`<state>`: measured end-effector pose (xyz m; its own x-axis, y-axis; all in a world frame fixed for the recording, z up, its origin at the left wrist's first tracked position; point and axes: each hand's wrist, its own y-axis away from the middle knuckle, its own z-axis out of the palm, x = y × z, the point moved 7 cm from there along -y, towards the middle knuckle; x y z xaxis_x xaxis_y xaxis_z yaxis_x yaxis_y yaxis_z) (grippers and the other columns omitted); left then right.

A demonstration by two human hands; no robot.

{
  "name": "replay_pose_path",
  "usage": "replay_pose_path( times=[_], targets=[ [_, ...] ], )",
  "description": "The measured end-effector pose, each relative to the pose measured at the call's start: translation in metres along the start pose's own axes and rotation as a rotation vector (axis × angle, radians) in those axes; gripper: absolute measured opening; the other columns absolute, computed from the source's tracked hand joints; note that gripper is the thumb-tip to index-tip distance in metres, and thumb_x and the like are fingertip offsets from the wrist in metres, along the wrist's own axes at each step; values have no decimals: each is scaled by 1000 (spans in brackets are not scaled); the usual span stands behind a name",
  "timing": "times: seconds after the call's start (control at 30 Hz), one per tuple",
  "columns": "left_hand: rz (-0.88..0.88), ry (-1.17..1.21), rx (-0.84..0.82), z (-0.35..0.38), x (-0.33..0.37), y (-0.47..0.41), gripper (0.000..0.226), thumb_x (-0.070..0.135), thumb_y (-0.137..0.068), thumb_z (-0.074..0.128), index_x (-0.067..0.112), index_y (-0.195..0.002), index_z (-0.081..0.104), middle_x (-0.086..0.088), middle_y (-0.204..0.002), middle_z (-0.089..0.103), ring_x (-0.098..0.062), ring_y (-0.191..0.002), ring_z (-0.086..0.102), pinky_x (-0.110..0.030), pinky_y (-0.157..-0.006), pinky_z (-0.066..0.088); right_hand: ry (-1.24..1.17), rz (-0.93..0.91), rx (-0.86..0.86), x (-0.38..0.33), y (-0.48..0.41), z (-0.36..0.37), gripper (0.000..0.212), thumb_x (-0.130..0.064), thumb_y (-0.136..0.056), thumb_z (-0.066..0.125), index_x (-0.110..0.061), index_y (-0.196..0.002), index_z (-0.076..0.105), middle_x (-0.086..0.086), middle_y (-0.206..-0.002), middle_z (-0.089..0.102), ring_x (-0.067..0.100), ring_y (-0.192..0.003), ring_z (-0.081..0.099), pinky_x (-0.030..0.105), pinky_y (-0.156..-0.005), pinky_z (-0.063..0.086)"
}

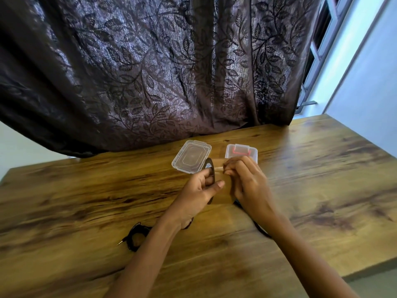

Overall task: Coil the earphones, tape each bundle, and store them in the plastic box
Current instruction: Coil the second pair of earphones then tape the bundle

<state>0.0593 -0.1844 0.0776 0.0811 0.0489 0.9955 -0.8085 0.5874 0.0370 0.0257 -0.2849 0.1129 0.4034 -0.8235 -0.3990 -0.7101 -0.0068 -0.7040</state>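
Note:
My left hand (198, 191) grips a roll of brown tape (210, 168), held upright above the table. My right hand (245, 179) pinches the free end of the tape strip (217, 163), which is stretched out between the two hands. A coiled black earphone (137, 235) with its metal jack lies on the table below my left forearm. Another black cable (261, 230) shows under my right wrist, mostly hidden. The clear plastic box (231, 154) stands open just beyond my right hand. Its clear lid (189, 157) lies to the left of it.
A wooden table (86, 190) holds everything. A dark leaf-patterned curtain (150, 72) hangs over its far edge. A window frame (326, 39) and pale wall are at the right. The table's right edge drops off at the lower right.

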Motion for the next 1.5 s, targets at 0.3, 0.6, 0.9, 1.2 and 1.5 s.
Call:
replay_pose_path(
  times=[0.3, 0.6, 0.9, 1.2, 1.5],
  targets=[
    [13, -49, -43, 0, 5, -3, 31, 0, -91, 48, 23, -111, 54, 2, -105, 67, -5, -97, 64, -21, -86, 51, 173, -22, -59, 1, -12, 2, 14, -11, -84, 40, -5, -78, 51, 7, -77, 54, 8, -70, 36, 22, -60, 34],
    [22, -186, -74, -2, 5, 3, 37, -1, -91, 49, 30, -112, 50, 7, -106, 66, -3, -100, 63, -22, -90, 50, -79, 154, -57, 20, -34, -5, 13, -8, -74, 36, -18, -76, 44, -7, -78, 47, 7, -70, 40, 20, -63, 30],
    [-23, -6, 119, -23, 3, 5, 61, -4, -85, 57, 28, -129, 29, 0, -90, 70, -4, -76, 68, -19, -64, 54, -173, 118, -345, 14, -48, 4, 14, 2, -87, 51, -10, -81, 57, -13, -77, 51, 2, -73, 51, 15, -67, 42],
    [-117, -2, 104, -22, 3, -2, 26, 35, -92, 47, 37, -117, 55, 2, -91, 70, -11, -80, 67, -34, -68, 55, -186, 80, -425, 0, -45, 8, 21, -3, -86, 56, -22, -76, 51, -23, -73, 48, -11, -77, 49, 4, -66, 35],
    [-110, 68, 142, -19, 0, -1, 11, 27, -93, 48, 23, -97, 58, 5, -82, 65, -5, -63, 65, -29, -57, 56, -297, 224, -506, 6, -42, 6, 32, -9, -87, 60, -37, -71, 53, -17, -73, 58, -2, -74, 55, 8, -64, 42]
  ],
)
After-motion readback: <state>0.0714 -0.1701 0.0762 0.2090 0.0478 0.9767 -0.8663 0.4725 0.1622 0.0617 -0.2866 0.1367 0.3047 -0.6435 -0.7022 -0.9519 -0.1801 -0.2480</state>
